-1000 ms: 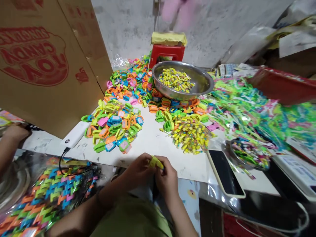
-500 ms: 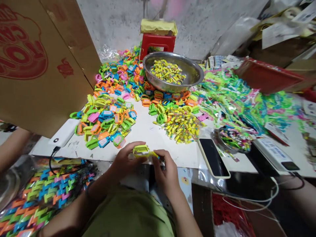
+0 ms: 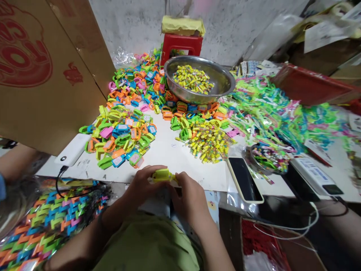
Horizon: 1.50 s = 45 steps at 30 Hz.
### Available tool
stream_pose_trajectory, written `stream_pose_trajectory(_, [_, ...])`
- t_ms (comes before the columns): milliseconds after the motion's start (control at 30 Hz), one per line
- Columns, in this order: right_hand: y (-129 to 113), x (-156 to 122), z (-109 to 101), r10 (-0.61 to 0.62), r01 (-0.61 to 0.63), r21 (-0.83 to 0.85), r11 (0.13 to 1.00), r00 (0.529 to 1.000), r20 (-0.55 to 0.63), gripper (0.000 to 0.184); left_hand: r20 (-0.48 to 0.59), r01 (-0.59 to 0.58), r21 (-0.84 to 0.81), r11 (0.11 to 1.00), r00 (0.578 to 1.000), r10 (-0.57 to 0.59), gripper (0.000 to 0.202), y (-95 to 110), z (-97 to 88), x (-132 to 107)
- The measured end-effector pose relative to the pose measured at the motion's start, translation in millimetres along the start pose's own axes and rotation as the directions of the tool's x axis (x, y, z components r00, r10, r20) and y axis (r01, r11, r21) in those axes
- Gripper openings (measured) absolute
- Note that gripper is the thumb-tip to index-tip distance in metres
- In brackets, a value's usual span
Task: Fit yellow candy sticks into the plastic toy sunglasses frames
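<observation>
My left hand is closed around a yellow plastic toy watch, held just over the table's front edge. From the other side my right hand pinches a small yellow packet against the watch's right end; the fingers hide most of it. Beyond my hands on the left lies a heap of toy watches in orange, blue, green, yellow and pink. A pile of yellow-wrapped candy packets spreads to the right of that heap. More such packets lie in a steel basin behind.
A cardboard box stands at left beside a white power bank. At right are a phone, a small bowl, another power device and green strips. A red stool is behind. Other people's arms show at both sides.
The watch has turned in my left hand, its face side now more toward me. My right fingers have moved closer in against its right end.
</observation>
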State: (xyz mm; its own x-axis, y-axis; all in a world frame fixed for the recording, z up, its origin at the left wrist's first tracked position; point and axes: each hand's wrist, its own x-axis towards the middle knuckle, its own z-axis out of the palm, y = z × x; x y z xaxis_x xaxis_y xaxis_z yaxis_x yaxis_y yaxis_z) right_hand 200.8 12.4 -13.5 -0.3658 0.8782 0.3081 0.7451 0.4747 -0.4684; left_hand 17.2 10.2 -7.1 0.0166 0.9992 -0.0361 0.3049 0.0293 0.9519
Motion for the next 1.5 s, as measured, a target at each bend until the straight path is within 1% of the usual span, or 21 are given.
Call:
stream_pose_trajectory(67, [2, -1, 1, -0.023, 0.030, -0.093, 0.995, 0.997, 0.077, 0.007, 0.091, 0.116, -0.034, 0.993, 0.990, -0.112, 0.044, -5, 1.6, 2])
stream_pose_trajectory(133, [3, 1, 5, -0.027, 0.047, -0.126, 0.991, 0.987, 0.157, 0.005, 0.178, 0.173, -0.028, 0.985, 0.970, -0.165, 0.043, -10, 0.5, 5])
stream_pose_trajectory(233, [11, 12, 11, -0.025, 0.050, -0.111, 0.993, 0.975, 0.221, 0.008, 0.209, 0.114, 0.072, 0.991, 0.970, -0.127, 0.043, -14, -10.6, 16])
stream_pose_trajectory(267, [17, 18, 13, -0.026, 0.049, -0.104, 0.993, 0.977, 0.212, 0.016, 0.172, 0.088, 0.131, 0.988, 0.979, -0.110, 0.043, -13, -17.6, 20])
stream_pose_trajectory(333, [33, 31, 14, 0.014, 0.002, -0.124, 0.992, 0.991, 0.133, 0.034, 0.023, 0.058, 0.269, 0.961, 0.998, -0.066, 0.045, -8, -36.6, 32])
stream_pose_trajectory(400, [54, 43, 13, 0.132, -0.127, -0.212, 0.969, 0.991, 0.010, 0.038, -0.164, 0.034, 0.394, 0.918, 0.986, 0.034, 0.044, -1, -60.6, 44])
stream_pose_trajectory(500, [82, 53, 15, 0.264, -0.267, -0.377, 0.887, 0.963, -0.061, 0.030, -0.360, -0.003, 0.518, 0.855, 0.906, 0.221, 0.035, 9, -96.6, 60])
stream_pose_trajectory(600, [95, 54, 21, 0.277, -0.260, -0.449, 0.855, 0.960, -0.029, 0.027, -0.477, 0.043, 0.522, 0.852, 0.843, 0.249, 0.033, 8, -118.5, 67])
stream_pose_trajectory(667, [97, 53, 25, 0.280, -0.269, -0.462, 0.845, 0.959, -0.046, 0.026, -0.474, 0.009, 0.450, 0.893, 0.850, 0.230, 0.032, 2, -121.5, 67])
stream_pose_trajectory(767, [97, 49, 26, 0.285, -0.291, -0.448, 0.845, 0.955, -0.084, 0.020, -0.342, -0.090, 0.346, 0.934, 0.915, 0.215, 0.027, -8, -113.9, 60])
stream_pose_trajectory(833, [97, 46, 26, 0.274, -0.290, -0.436, 0.852, 0.957, -0.100, 0.017, -0.276, -0.091, 0.349, 0.933, 0.941, 0.196, 0.029, -13, -107.2, 55])
stream_pose_trajectory(900, [98, 43, 26, 0.259, -0.283, -0.429, 0.858, 0.959, -0.115, 0.016, -0.273, -0.064, 0.371, 0.926, 0.946, 0.175, 0.029, -16, -104.0, 51])
stream_pose_trajectory(1000, [100, 40, 30, 0.246, -0.280, -0.410, 0.868, 0.960, -0.135, 0.015, -0.308, -0.074, 0.401, 0.913, 0.928, 0.211, 0.027, -19, -110.0, 53])
stream_pose_trajectory(1067, [101, 39, 33, 0.246, -0.284, -0.405, 0.869, 0.958, -0.144, 0.013, -0.353, -0.112, 0.486, 0.867, 0.882, 0.312, 0.026, -21, -121.8, 60])
stream_pose_trajectory(1133, [102, 39, 38, 0.248, -0.291, -0.411, 0.864, 0.956, -0.156, 0.013, -0.391, -0.098, 0.618, 0.780, 0.823, 0.413, 0.024, -21, -138.6, 70])
stream_pose_trajectory(1200, [102, 38, 42, 0.241, -0.293, -0.410, 0.864, 0.955, -0.175, 0.016, -0.410, 0.016, 0.730, 0.683, 0.810, 0.419, 0.025, -18, -156.7, 82])
stream_pose_trajectory(1267, [103, 37, 46, 0.214, -0.272, -0.384, 0.882, 0.959, -0.188, 0.019, -0.466, 0.197, 0.767, 0.611, 0.825, 0.319, 0.032, -10, -169.5, 98])
stream_pose_trajectory(1333, [105, 36, 50, 0.163, -0.223, -0.337, 0.915, 0.967, -0.198, 0.018, -0.540, 0.329, 0.732, 0.597, 0.814, 0.214, 0.053, 3, -169.4, 121])
stream_pose_trajectory(1367, [106, 36, 52, 0.133, -0.193, -0.314, 0.930, 0.970, -0.205, 0.016, -0.552, 0.338, 0.706, 0.622, 0.813, 0.185, 0.064, 10, -162.6, 136])
stream_pose_trajectory(1433, [107, 37, 54, 0.078, -0.139, -0.285, 0.948, 0.974, -0.215, 0.015, -0.485, 0.231, 0.664, 0.712, 0.857, 0.174, 0.072, 23, -135.6, 174])
stream_pose_trajectory(1500, [108, 38, 54, 0.052, -0.108, -0.273, 0.956, 0.978, -0.204, 0.018, -0.360, 0.116, 0.665, 0.738, 0.915, 0.180, 0.066, 31, -95.3, 218])
